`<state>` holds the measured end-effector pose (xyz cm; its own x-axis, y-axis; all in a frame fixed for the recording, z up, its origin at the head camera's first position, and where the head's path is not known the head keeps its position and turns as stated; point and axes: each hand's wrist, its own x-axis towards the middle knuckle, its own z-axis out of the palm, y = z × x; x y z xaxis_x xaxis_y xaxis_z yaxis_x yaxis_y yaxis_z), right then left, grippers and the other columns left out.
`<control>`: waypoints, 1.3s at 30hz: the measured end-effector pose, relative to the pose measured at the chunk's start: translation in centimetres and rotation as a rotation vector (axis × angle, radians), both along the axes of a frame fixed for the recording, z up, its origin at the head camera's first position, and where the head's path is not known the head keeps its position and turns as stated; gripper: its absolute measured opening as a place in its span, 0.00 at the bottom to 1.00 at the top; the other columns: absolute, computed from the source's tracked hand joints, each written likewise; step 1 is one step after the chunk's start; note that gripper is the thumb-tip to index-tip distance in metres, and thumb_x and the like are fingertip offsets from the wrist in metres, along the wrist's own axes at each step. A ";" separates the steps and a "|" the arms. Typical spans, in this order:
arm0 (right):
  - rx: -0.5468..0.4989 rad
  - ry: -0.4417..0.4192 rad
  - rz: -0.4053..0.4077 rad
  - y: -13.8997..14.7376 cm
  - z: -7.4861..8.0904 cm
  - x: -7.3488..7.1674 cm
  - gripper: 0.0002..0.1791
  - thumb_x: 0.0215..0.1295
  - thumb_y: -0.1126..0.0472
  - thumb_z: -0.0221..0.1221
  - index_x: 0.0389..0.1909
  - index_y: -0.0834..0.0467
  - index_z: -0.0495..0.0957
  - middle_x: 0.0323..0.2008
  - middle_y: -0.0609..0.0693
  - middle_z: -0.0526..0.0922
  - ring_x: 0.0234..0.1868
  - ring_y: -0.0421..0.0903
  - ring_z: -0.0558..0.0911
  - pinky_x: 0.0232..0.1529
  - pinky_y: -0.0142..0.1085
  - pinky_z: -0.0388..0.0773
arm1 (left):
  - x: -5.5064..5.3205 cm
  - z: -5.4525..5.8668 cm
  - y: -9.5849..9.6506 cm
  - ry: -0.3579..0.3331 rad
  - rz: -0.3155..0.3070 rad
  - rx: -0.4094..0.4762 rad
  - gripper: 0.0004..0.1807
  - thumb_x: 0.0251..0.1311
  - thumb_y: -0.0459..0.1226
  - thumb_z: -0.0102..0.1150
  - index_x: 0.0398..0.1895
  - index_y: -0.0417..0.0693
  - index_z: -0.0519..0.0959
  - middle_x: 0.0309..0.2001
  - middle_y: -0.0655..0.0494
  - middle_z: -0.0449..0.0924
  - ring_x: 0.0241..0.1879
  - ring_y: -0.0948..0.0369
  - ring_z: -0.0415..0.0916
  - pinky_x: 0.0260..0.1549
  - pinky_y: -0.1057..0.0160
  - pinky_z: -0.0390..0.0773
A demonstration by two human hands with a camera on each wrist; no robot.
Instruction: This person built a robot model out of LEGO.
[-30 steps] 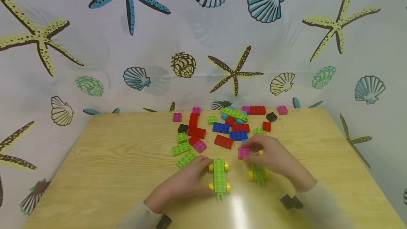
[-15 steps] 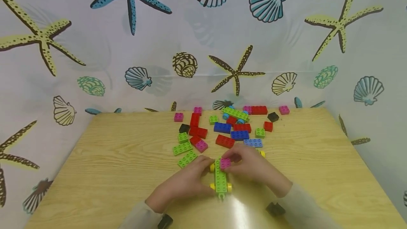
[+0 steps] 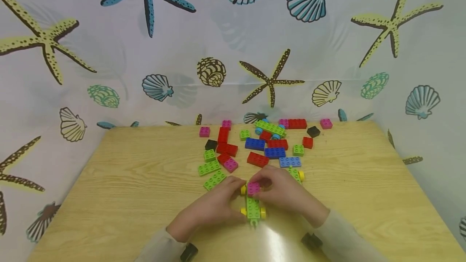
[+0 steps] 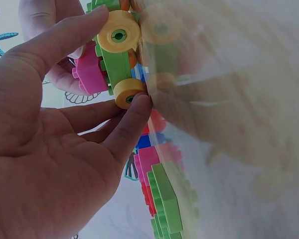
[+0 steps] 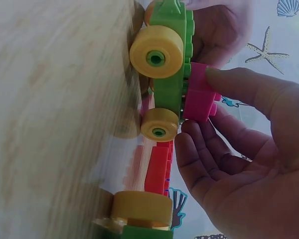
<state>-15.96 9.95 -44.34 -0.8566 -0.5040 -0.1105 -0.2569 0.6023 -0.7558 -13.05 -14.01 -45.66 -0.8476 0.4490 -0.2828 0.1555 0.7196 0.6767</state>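
R hand [image 3: 285, 189] is pinching the pink brick [image 3: 253, 189], which is lying just L of it, on or right above the far end of the green wheeled base [image 3: 253, 210] (can't tell if fully seated), the base's long axis running near-to-far. L hand [image 3: 211, 203] is gripping the base at its yellow wheels [image 4: 118, 31] from the L side, R hand being nearer the brick. Wood counter [image 3: 145, 181] is carrying it all, w/ loose bricks [image 3: 274, 153] lying beyond & shell-print cloth [image 3: 174, 43] hanging behind.
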 end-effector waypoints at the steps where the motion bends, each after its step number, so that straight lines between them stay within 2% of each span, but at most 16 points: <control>1: -0.001 0.001 0.003 0.0 0.0 0.0 0.14 0.70 0.58 0.76 0.54 0.47 0.90 0.51 0.41 0.89 0.52 0.43 0.83 0.59 0.42 0.85 | 0.0 0.0 0.0 0.000 0.000 0.000 0.50 0.59 0.49 0.86 0.82 0.47 0.73 0.76 0.53 0.76 0.79 0.50 0.72 0.82 0.40 0.72; 7: -0.004 0.005 0.008 -0.1 -0.1 0.0 0.15 0.70 0.58 0.77 0.55 0.48 0.90 0.50 0.42 0.89 0.52 0.44 0.82 0.58 0.41 0.85 | 0.0 0.1 0.0 -0.005 -0.001 0.002 0.49 0.59 0.50 0.86 0.82 0.47 0.73 0.76 0.53 0.76 0.79 0.49 0.72 0.82 0.40 0.72; 11: -0.007 0.005 -0.018 0.0 -0.2 0.0 0.15 0.71 0.55 0.76 0.56 0.48 0.90 0.51 0.41 0.88 0.52 0.44 0.83 0.60 0.43 0.86 | 0.0 0.2 -0.1 0.001 -0.006 0.003 0.49 0.59 0.50 0.86 0.82 0.47 0.74 0.75 0.53 0.76 0.78 0.50 0.73 0.82 0.40 0.73; 17: -0.051 -0.003 -0.028 -0.1 -0.1 0.1 0.10 0.72 0.51 0.75 0.51 0.45 0.92 0.49 0.40 0.90 0.54 0.43 0.84 0.63 0.46 0.86 | 0.1 0.1 -0.1 0.000 -0.010 0.003 0.49 0.59 0.50 0.86 0.82 0.48 0.74 0.75 0.53 0.76 0.79 0.50 0.72 0.83 0.40 0.72; 39: -0.044 0.032 -0.026 -0.6 -0.5 0.2 0.08 0.72 0.53 0.76 0.48 0.46 0.93 0.48 0.40 0.92 0.53 0.42 0.85 0.62 0.46 0.87 | 0.0 -0.1 -0.2 0.020 -0.019 0.004 0.49 0.59 0.50 0.86 0.81 0.46 0.74 0.74 0.52 0.77 0.77 0.49 0.74 0.81 0.40 0.74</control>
